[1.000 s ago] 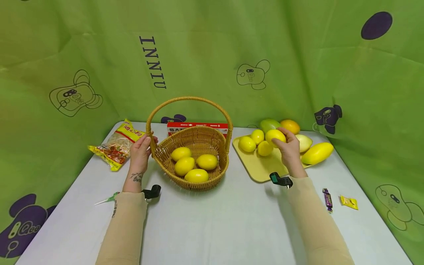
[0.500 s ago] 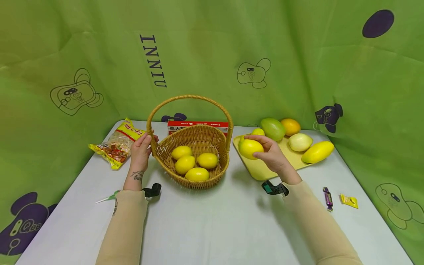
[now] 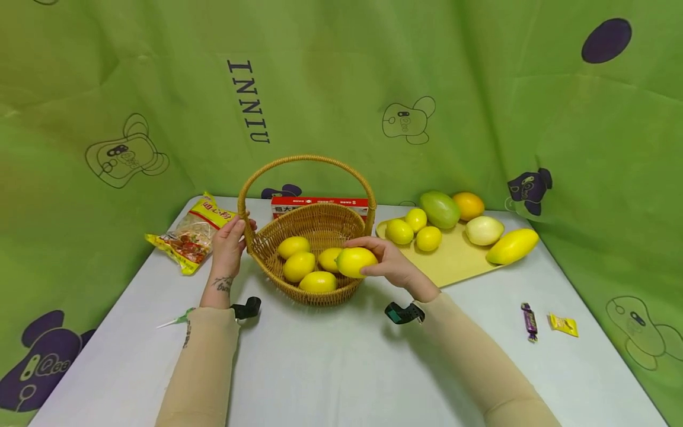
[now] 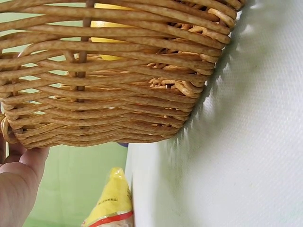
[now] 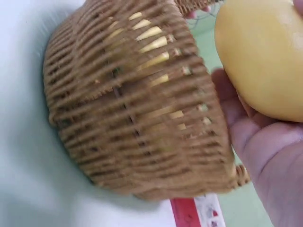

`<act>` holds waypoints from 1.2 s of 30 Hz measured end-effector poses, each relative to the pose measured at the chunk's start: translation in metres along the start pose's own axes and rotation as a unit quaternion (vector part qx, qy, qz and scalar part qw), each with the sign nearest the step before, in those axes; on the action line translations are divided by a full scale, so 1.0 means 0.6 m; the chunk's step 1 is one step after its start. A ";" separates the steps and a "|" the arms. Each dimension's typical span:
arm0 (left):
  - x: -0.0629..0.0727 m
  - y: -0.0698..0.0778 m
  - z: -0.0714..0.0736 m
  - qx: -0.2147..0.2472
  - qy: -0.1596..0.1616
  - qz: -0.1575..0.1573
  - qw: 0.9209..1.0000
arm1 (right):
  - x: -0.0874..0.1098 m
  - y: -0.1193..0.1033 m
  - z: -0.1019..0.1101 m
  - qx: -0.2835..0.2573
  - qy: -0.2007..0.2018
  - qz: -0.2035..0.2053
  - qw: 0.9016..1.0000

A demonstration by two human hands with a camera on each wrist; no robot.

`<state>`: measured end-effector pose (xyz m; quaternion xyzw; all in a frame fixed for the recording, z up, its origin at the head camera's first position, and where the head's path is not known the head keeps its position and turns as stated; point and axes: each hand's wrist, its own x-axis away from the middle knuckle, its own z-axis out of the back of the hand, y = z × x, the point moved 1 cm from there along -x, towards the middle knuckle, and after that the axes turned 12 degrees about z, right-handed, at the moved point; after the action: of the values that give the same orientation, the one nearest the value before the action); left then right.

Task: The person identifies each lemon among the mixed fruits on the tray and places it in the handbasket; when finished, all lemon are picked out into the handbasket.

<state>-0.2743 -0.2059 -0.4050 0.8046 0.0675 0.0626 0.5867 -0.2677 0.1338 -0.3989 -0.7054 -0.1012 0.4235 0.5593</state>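
A wicker basket [image 3: 315,220] with a tall arched handle stands mid-table, with several lemons [image 3: 299,267] lying in it. At its left side, my left hand [image 3: 228,246] holds the base of the handle; in the left wrist view the fingers touch the edge of the basket [image 4: 104,94]. My right hand [image 3: 395,264] grips another lemon [image 3: 356,262] between thumb and fingers, above the basket's right rim. That same lemon [image 5: 265,56] fills the upper right of the right wrist view, beside the basket wall [image 5: 137,109].
A yellow tray [image 3: 448,270] at right carries three lemons [image 3: 399,231], a green mango [image 3: 440,209] and other fruit. A red box [image 3: 352,203] lies behind the basket, a food bag [image 3: 197,231] to its left. Two wrapped candies [image 3: 529,322] lie front right.
My right hand has carried the lemon leftward from above the tray to the basket's right rim. The left hand has stayed at the handle.
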 end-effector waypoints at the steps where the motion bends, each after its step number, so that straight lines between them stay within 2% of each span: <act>1: 0.000 0.000 0.000 -0.003 0.000 0.001 1.000 | -0.003 0.003 -0.002 -0.005 -0.004 0.007 1.000; 7: 0.000 0.001 -0.002 0.004 0.000 0.000 1.000 | -0.010 -0.001 -0.005 -0.030 -0.002 0.036 0.999; 15: -0.001 0.001 -0.002 0.006 -0.001 0.000 1.000 | 0.013 -0.020 0.012 -0.007 0.046 0.007 0.999; 20: -0.001 0.000 -0.002 0.017 -0.001 -0.001 1.000 | 0.034 -0.032 0.038 -0.021 0.069 0.058 0.996; 22: 0.000 0.000 -0.002 0.020 -0.004 -0.004 1.000 | 0.042 -0.038 0.053 -0.027 0.097 0.082 0.991; 24: 0.000 0.001 -0.002 0.021 -0.005 -0.006 1.000 | 0.050 -0.044 0.069 -0.020 0.146 0.101 0.984; 27: 0.001 0.002 -0.002 0.016 -0.004 -0.006 1.000 | 0.060 -0.047 0.096 0.010 0.243 0.111 0.964; 29: 0.001 0.001 -0.002 0.013 -0.001 -0.006 1.000 | 0.065 -0.046 0.114 0.029 0.323 0.102 0.941; 31: 0.001 0.001 -0.003 0.009 0.001 -0.005 1.000 | 0.069 -0.041 0.131 0.043 0.403 0.090 0.910; 33: 0.001 0.000 -0.003 0.009 0.002 -0.006 1.000 | 0.072 -0.035 0.145 0.062 0.475 0.077 0.874; 35: 0.002 0.000 -0.004 0.011 0.002 -0.007 1.000 | 0.075 -0.025 0.157 0.079 0.531 0.066 0.841; 36: 0.002 -0.001 -0.004 0.011 0.003 -0.008 1.000 | 0.077 -0.020 0.162 0.088 0.551 0.058 0.828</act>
<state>-0.2734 -0.2034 -0.4047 0.8103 0.0764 0.0592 0.5780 -0.3042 0.2350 -0.4126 -0.7739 0.3025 0.0036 0.5563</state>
